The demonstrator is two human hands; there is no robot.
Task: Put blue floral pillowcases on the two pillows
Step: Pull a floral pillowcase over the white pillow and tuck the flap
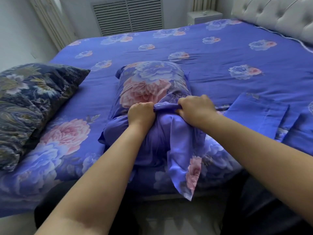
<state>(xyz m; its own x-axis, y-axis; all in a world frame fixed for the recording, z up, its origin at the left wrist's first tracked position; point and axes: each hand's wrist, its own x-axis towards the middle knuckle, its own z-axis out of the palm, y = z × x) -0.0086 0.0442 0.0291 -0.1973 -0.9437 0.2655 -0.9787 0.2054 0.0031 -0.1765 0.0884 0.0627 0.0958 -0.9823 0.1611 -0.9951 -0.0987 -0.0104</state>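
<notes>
While I stood at the side of the bed [211,48], its near edge ran just under my forearms, and the blue floral bedspread [220,53] stretched flat and open beyond the pillow all the way to the tufted headboard [279,16] at the far right. To the left, a second pillow [30,102] in a dark navy patterned cover lay near the bed's left side, apart from my hands, with a strip of bare spread between it and the one I worked on. To the right, a folded blue floral pillowcase [259,112] lay flat on the spread, just beside my right wrist.

Between them, the pillow I was dressing [149,85] lay lengthwise away from me, its far end already inside the blue floral pillowcase [179,150]. My left hand [141,112] was clenched on the bunched rim of the case, knuckles up. My right hand [196,109] gripped the same gathered rim, the two fists close with a short twist of cloth between them. Below my fists the loose end of the case drooped over the bed's near edge, one corner hanging down.
</notes>
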